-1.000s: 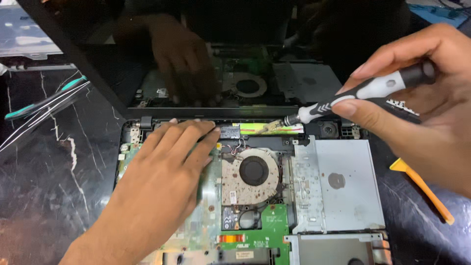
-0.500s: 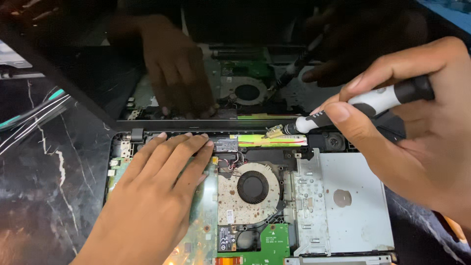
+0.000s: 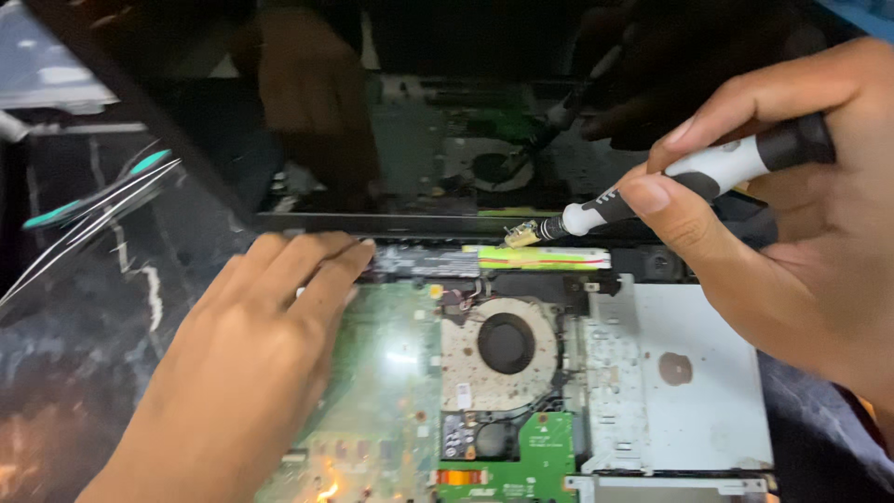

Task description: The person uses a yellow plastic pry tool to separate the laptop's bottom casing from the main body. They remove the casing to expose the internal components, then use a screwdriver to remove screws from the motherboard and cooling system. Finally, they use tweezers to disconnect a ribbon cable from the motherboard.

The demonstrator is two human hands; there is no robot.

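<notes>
- Nearest the camera, the left hand [image 3: 237, 373] lies palm down on the opened laptop [image 3: 521, 391], fingers stretched out flat and together, gripping nothing, covering the left part of the green circuit board [image 3: 391, 391].
- Just right of that hand sits the round cooling fan [image 3: 503, 345], and right of the fan a silver metal drive bay [image 3: 689, 373].
- Small green boards [image 3: 521, 456] lie below the fan, at the near edge.
- Farther back, the right hand [image 3: 792, 242] comes in from the right, thumb and fingers closed around a black-and-white screwdriver [image 3: 689, 172].
- The screwdriver's tip points left and down, meeting the laptop's hinge edge just above a yellow-green strip [image 3: 549, 256].
- Farthest away, the tilted dark screen [image 3: 419, 112] mirrors both hands and the fan.
- To the left, a dark marbled table [image 3: 84, 307] holds teal-tipped tweezers [image 3: 93, 196].
</notes>
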